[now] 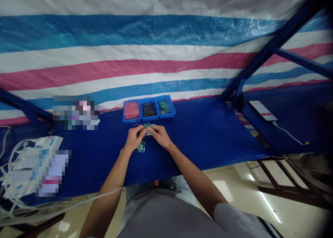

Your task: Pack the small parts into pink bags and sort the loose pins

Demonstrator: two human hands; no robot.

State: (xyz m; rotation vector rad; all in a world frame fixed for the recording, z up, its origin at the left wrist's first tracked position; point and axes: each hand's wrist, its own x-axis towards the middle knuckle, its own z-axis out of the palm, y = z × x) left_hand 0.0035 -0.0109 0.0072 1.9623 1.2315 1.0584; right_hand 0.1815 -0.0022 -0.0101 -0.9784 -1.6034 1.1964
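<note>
Both of my hands meet over the blue table, just in front of three blue bins. My left hand [135, 137] pinches the left side of a small clear plastic bag [149, 125] with a greenish look. On the bag's other side, my right hand [160, 135] has its thumb and fingers closed on it. What is inside the bag is too small to make out. A second small greenish plastic bag [141, 147] lies flat on the table by my left wrist, partly covered by it.
The left bin [132, 121] holds red flat pieces, the middle bin [150, 118] dark screws or nails, the right bin [174, 112] greenish bags. White cables and a power strip [53, 141] lie left. A phone [262, 110] charges at right. Striped sheeting [145, 68] hangs behind.
</note>
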